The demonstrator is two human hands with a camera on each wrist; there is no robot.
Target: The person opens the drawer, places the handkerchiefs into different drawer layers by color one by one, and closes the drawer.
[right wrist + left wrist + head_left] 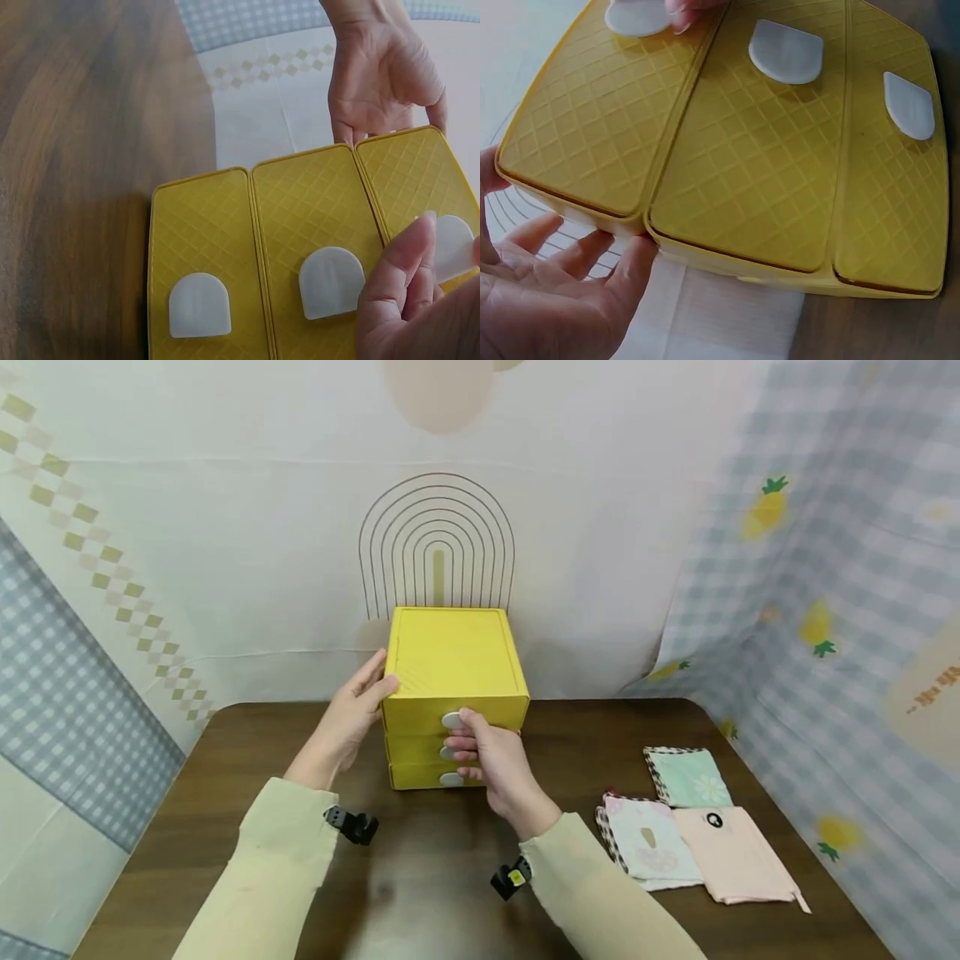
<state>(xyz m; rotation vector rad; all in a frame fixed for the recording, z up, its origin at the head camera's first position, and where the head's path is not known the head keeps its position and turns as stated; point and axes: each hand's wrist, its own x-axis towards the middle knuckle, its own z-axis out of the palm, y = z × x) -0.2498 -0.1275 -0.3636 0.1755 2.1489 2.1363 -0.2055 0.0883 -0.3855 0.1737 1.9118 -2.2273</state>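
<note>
A yellow three-drawer box (459, 652) stands at the back of the table, with white tab handles on its quilted drawer fronts. My right hand (498, 768) is at the top drawer handle (454, 247), pinching it between thumb and fingers. Below that are the middle drawer handle (331, 283) and the bottom drawer handle (199, 305). On the box's left side rests my left hand (345, 727), its thumb at the top edge and its fingers spread along the side wall. All three drawers look closed.
To the right on the brown table (435, 877) lie a green folded cloth (690, 777), a pale patterned cloth (648, 839) and a pink cloth (738, 856). A white fabric backdrop (600, 527) hangs behind the box; a checked fabric (847, 710) hangs on the right.
</note>
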